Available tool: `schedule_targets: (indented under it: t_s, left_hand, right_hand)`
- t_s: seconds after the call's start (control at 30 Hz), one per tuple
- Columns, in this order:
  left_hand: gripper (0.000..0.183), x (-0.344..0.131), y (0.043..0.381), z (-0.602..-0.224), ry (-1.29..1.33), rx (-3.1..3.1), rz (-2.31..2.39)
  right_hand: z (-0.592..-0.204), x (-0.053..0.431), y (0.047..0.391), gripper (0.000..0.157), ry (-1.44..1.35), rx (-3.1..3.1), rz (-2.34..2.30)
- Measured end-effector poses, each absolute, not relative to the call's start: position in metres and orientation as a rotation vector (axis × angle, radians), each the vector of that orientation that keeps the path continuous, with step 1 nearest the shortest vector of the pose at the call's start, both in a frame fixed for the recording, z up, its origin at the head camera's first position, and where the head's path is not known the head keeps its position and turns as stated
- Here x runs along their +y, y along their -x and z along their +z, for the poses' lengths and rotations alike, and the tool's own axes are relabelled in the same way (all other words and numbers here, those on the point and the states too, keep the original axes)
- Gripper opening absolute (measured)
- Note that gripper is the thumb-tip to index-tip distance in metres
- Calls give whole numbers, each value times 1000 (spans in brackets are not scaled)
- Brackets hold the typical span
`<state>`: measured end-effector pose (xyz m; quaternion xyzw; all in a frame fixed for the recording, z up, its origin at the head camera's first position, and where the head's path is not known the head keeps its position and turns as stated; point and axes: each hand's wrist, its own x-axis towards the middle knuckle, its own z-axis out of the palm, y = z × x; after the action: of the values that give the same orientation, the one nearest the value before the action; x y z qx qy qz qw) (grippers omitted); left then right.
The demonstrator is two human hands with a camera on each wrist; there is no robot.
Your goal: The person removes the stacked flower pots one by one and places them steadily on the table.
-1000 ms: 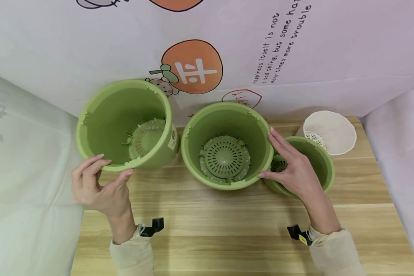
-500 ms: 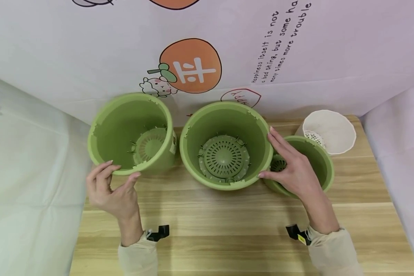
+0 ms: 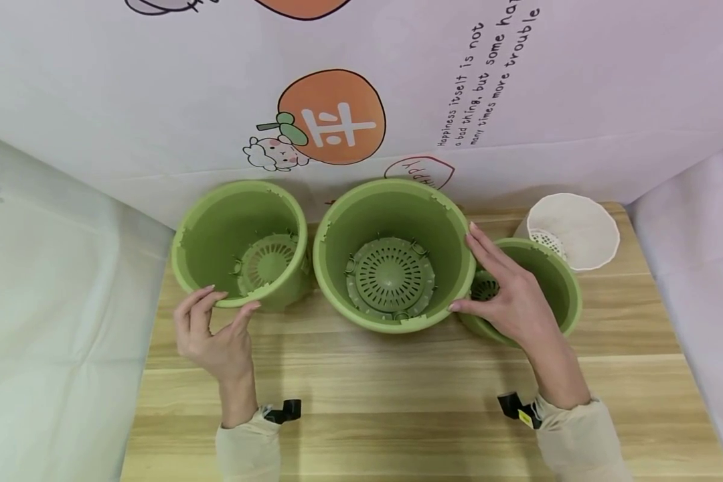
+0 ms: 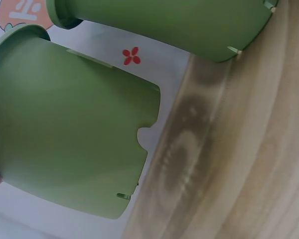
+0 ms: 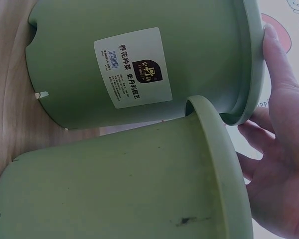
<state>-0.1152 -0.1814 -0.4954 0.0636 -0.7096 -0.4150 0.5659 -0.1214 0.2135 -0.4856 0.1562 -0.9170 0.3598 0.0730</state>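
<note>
In the head view my left hand pinches the near rim of a green plastic flowerpot at the left. This pot is tilted, and the left wrist view shows its underside just off the tabletop. My right hand has its fairly straight fingers and thumb spread against the right rim of the middle green flowerpot, which stands on the table. A slotted disc lies in that pot's bottom. On its side the right wrist view shows a white label.
A smaller green flowerpot stands under my right hand, partly hidden. Behind it is a white pot with a perforated bottom. The wooden table meets a printed white cloth at the back.
My left hand has carried the left flowerpot rightward and down, nearer to the middle one. The right hand and the middle pot have stayed in place.
</note>
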Motion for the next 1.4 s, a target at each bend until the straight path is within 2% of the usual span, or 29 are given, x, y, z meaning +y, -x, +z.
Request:
schedule_targets:
  t_s: [0.37, 0.8, 1.23, 1.4]
  left_hand:
    - [72, -188, 112, -517, -155, -1721, -1001]
    - [69, -175, 103, -509, -147, -1800, -985]
    - [55, -170, 92, -509, -150, -1862, -976]
    - [57, -168, 89, -510, -142, -1850, -1007]
  right_hand:
    - [-484, 213, 121, 113, -478, -2738, 1068]
    - [-485, 213, 122, 113, -463, -2753, 1062]
    - [-483, 212, 119, 112, -422, -2785, 1072]
    - [-483, 211, 120, 111, -418, -2787, 1071]
